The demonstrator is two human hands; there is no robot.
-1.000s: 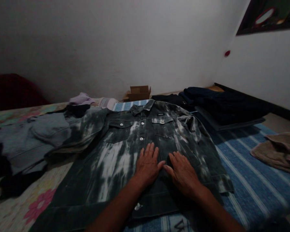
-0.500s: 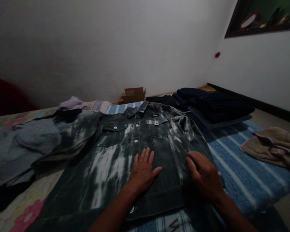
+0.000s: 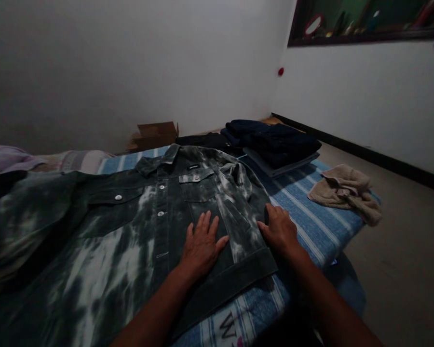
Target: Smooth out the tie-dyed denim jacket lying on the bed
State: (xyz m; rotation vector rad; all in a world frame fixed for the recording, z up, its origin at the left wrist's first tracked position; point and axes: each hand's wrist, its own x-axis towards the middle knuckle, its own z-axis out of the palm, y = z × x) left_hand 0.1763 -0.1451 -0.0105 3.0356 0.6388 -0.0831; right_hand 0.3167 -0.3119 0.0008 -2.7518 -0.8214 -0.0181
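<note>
Since a moment ago my right hand (image 3: 280, 231) has slid off the front panel to the right side seam of the dark grey bleach-streaked denim jacket (image 3: 137, 226), which lies buttoned and face up on the blue-and-white striped bed cover (image 3: 307, 221). Its fingers curl loosely over the jacket's edge, though I cannot tell whether that grip pinches the cloth, while my left hand (image 3: 201, 243) lies flat and open on the front, holding nothing. A small chest label is too blurred to read; dark letters, perhaps a "W", show on the cover's edge.
</note>
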